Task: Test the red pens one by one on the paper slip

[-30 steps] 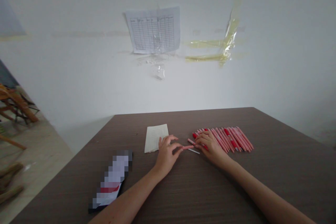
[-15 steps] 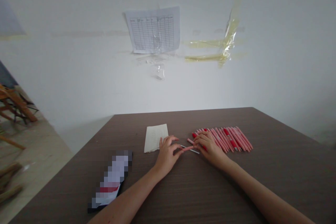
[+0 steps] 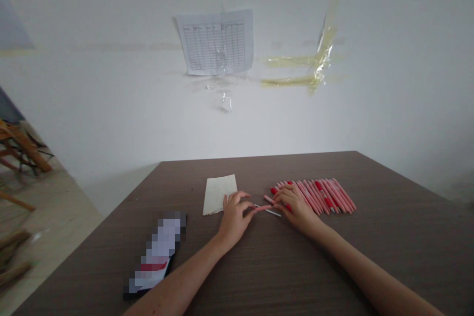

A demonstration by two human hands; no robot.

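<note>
My left hand pinches one end of a short pink pen piece between thumb and fingertips. At its other end the fingers of my right hand are closed on it. A thin white stick, like a pen refill, lies on the table just behind and below this piece. Another short pink piece shows beside my right fingertips. To the right, several pink pens lie side by side in a slanted row, with a few red parts among them. My right hand covers part of the row's left end.
A torn cream paper lies behind my left hand on the dark wooden table. A dark-edged packet, partly blurred out, lies left of my left forearm. A printed sheet is taped to the wall behind.
Almost nothing differs. Both hands keep the same hold on the pink pen piece, and my left hand has shifted very slightly left.
</note>
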